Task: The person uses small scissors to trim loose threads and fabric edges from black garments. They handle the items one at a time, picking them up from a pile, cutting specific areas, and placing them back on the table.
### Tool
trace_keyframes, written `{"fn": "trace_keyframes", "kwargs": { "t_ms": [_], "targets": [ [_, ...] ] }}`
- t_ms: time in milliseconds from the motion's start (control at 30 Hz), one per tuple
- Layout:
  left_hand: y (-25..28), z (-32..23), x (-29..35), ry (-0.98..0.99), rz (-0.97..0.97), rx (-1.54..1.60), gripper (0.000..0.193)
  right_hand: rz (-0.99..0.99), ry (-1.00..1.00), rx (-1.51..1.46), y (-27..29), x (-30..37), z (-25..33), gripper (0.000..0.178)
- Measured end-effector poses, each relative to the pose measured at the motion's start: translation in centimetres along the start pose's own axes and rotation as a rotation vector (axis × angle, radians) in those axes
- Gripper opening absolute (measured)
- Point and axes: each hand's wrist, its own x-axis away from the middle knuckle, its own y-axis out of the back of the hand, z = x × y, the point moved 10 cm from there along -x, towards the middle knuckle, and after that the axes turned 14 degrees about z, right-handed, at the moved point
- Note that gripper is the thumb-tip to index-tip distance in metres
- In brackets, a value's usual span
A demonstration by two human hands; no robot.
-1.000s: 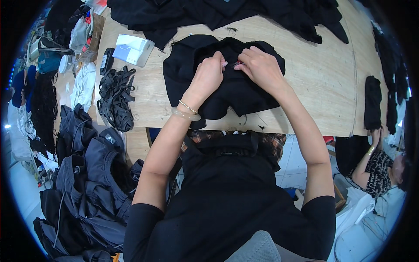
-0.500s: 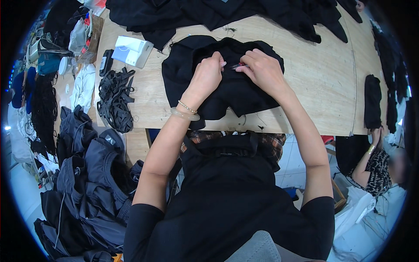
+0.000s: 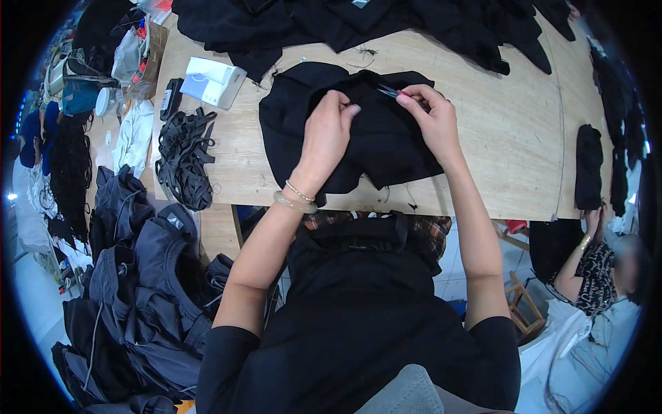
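Observation:
A black garment (image 3: 386,148), apparently shorts, lies spread on the wooden table with its gathered edge at the far side. My left hand (image 3: 326,134) rests on its left part, fingers curled at the cloth and thumb a little apart; the fingertips are partly hidden. Closed around a small pair of thread snips (image 3: 390,92) with red on the handle, my right hand (image 3: 433,119) is over the garment's right far part. The metal blades point left, over the dark cloth.
Black cloth pieces (image 3: 331,26) cover the far edge. On the left are a tissue pack (image 3: 212,81), a black strap bundle (image 3: 185,159) and, lower, piled dark garments (image 3: 138,276). A black roll (image 3: 588,165) lies at right, near another person's hand (image 3: 593,219). Thread scraps dot the table.
My right hand has moved slightly right with the snips, whose blades now show more. My left thumb has come away from the fingers. The garment has shifted a little.

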Motion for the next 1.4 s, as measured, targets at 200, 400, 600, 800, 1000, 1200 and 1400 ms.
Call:
{"fn": "trace_keyframes", "kwargs": {
  "t_ms": [200,400,600,800,1000,1200,1400],
  "targets": [
    [-1.0,-0.5,-0.1,-0.03,-0.039,-0.079,0.011,-0.036,-0.038,-0.095,-1.0,0.4,-2.0,0.023],
    [-1.0,1.1,4.3,0.152,0.44,-0.121,0.014,-0.058,-0.082,-0.213,-1.0,0.3,-3.5,0.023],
    [0.0,-2.7,1.6,0.044,0.098,-0.071,0.019,0.007,0.001,-0.127,-1.3,0.1,-1.2,0.027],
    [-2.5,-1.2,1.8,-0.055,0.162,-0.103,0.015,0.01,0.002,0.008,-1.6,0.3,-1.5,0.029],
    [-0.4,-0.5,4.3,0.127,0.436,-0.053,0.017,0.014,0.019,0.069,-1.7,0.4,-1.3,0.03],
    [-0.5,-1.8,1.3,0.071,0.07,-0.054,0.023,0.031,0.026,0.1,-1.9,0.1,-1.0,0.028],
    [-2.5,0.7,2.1,0.093,0.03,0.02,0.02,-0.014,0.135,0.367,-1.9,1.5,2.4,0.024]
  ]
}}
